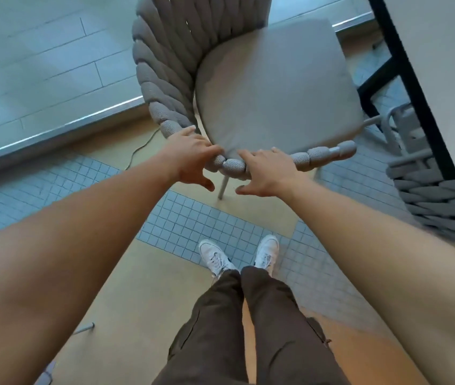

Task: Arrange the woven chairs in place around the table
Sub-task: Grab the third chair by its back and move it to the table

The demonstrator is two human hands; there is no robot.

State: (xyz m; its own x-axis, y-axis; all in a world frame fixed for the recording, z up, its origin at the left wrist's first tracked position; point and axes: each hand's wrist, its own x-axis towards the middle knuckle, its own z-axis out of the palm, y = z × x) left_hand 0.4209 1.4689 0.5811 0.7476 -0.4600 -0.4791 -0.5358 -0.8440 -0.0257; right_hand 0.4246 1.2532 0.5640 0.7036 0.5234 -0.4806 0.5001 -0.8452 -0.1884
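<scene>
A grey woven chair [165, 79] with a flat grey seat cushion [273, 87] stands in front of me, its thick braided rim curving toward me. My left hand [190, 158] lies over the rim at its near left bend, fingers hooked onto the inner side by the cushion. My right hand [269, 173] rests on the rim just to the right, fingers laid across the braid. Both thumbs hang spread below the rim. The white-topped table [442, 51] with a black frame stands at the upper right, the chair's open front facing it.
A second woven chair [442, 201] sits at the right edge, partly under the table. A raised grey tiled step with a metal edge [54, 129] runs along the left. A thin cable [140, 145] lies on the floor. My feet in white shoes [237, 257] stand on the small blue tiles.
</scene>
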